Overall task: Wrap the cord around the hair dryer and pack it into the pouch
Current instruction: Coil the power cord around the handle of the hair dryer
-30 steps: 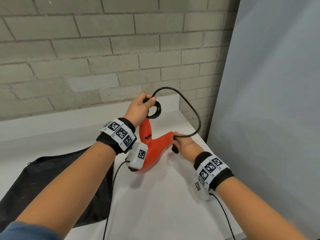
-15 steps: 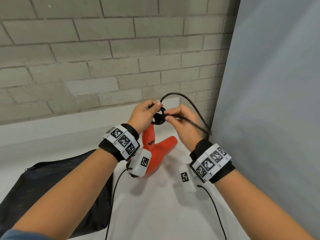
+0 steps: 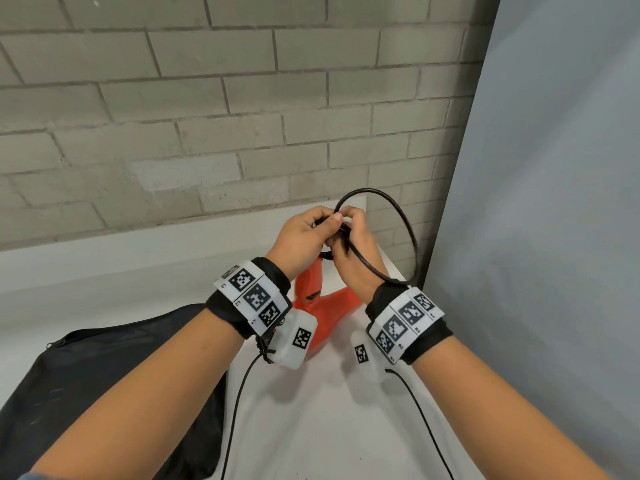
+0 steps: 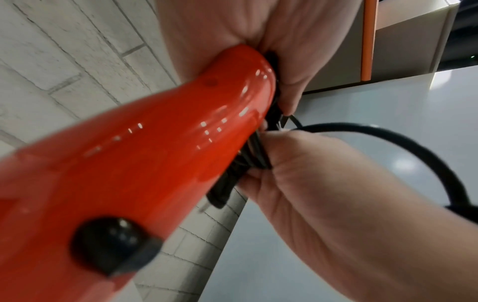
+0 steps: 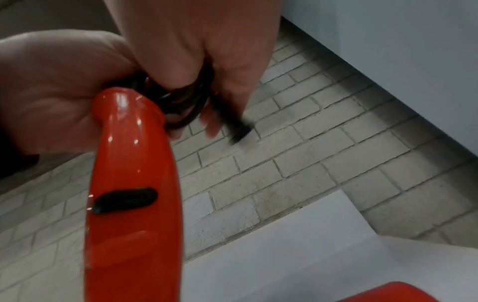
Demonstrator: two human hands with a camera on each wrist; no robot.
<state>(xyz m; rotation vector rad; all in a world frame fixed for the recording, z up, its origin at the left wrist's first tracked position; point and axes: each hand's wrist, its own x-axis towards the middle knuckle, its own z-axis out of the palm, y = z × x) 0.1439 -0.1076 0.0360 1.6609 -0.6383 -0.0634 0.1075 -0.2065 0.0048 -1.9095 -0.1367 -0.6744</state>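
The red hair dryer point(image 3: 311, 299) stands on the white table with its handle point(image 4: 155, 153) pointing up. My left hand point(image 3: 325, 223) grips the top end of the handle and pins several turns of black cord point(image 5: 181, 98) there. Pressed against it, my right hand point(image 3: 343, 233) pinches the cord at that coil. A free loop of cord point(image 3: 398, 216) arcs up over both hands and drops by my right wrist. A blurred black cord end point(image 5: 238, 128) sticks out below my right fingers. The black pouch point(image 3: 86, 368) lies flat at the lower left.
A brick wall point(image 3: 207, 133) runs along the back of the table point(image 3: 311, 427). A grey panel point(image 3: 554, 237) closes off the right side, close to my right wrist. Thin sensor cables point(image 3: 235, 410) hang from both wrist units.
My right hand has risen from the dryer's nozzle to the handle top, carrying the cord with it, and now meets my left hand. The free loop has become shorter.
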